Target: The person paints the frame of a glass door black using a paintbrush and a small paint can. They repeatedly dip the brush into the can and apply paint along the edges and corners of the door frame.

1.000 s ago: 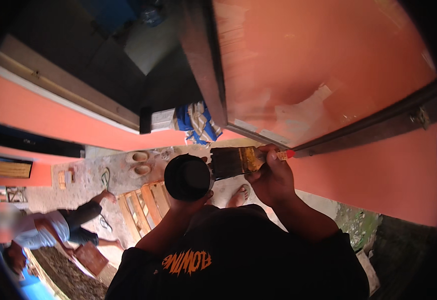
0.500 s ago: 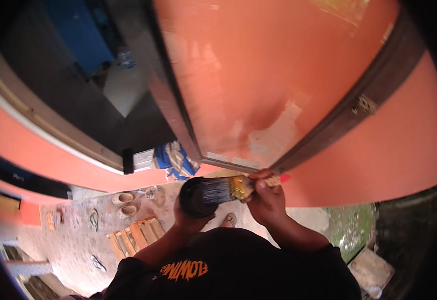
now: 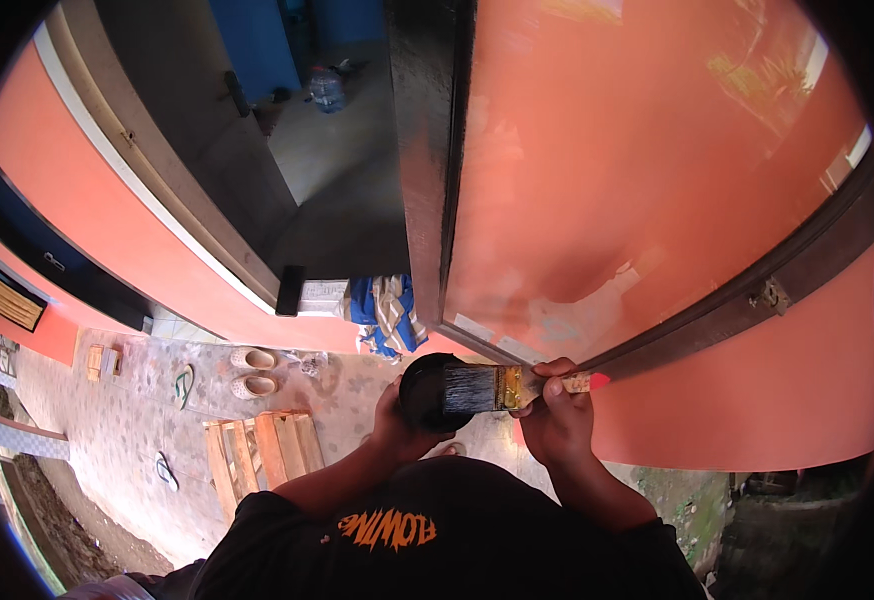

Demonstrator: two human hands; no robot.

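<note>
A round black container (image 3: 420, 398) is held in my left hand (image 3: 390, 425), fingers wrapped round its side. My right hand (image 3: 564, 420) grips a wide paintbrush (image 3: 497, 388) by its handle, which has a red tip. The dark bristles lie across the mouth of the container, below a yellow-stained metal band. Just beyond my hands are a salmon-pink panel (image 3: 597, 170) with pale patches and its dark wooden frame (image 3: 422, 150).
An open doorway (image 3: 322, 170) shows a water jug (image 3: 326, 92) inside. A blue-and-beige striped cloth (image 3: 387, 310) lies at the threshold. Beige clogs (image 3: 254, 385), flip-flops (image 3: 185, 388) and a wooden pallet (image 3: 257, 450) are on the concrete floor. Pink wall (image 3: 737, 400) runs to the right.
The brush has moved left from beside the container to over its mouth. Both hands sit lower in the picture. The person seen at lower left has left the view.
</note>
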